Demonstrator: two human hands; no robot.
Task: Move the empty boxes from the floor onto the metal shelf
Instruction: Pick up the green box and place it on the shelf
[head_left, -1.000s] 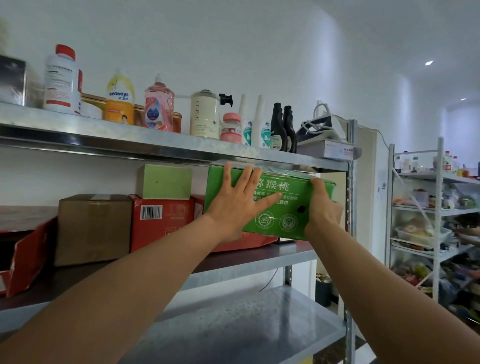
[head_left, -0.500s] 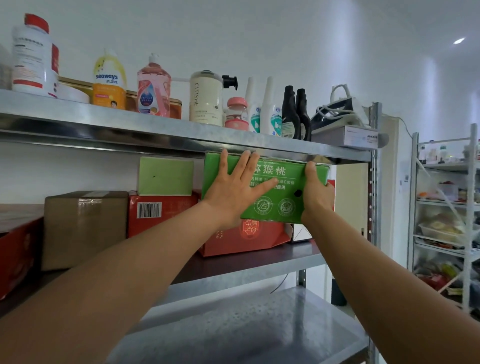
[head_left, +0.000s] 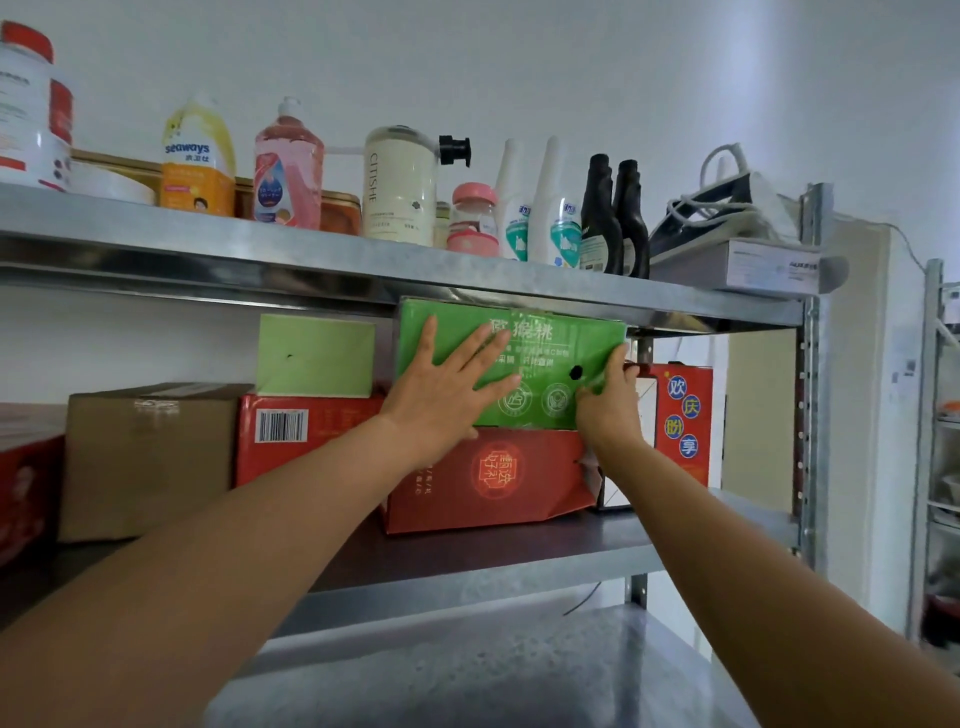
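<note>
While green box (head_left: 550, 345) sits atop red box (head_left: 498, 480) on metal shelf (head_left: 467, 558) middle tier, left hand (head_left: 441, 397) presses flat, fingers spread, on front; right hand (head_left: 608, 410) grips right edge. Pale green box (head_left: 314, 356) at 9 o'clock. Boxes closed, contents hidden. Cream pump bottle (head_left: 397, 189) at 12 o'clock.

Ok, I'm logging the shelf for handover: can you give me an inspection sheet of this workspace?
Surface: metal shelf, middle tier loaded with boxes.
Job's things: green box sits on red box, close under top tier.
Clutter: bottles and iron on top tier; brown box at left.
Grippers: left hand flat on green box; right hand grips its right edge.
Cables: iron's cord coiled; wire below middle tier.
Surroundings: white wall; second rack at right.
</note>
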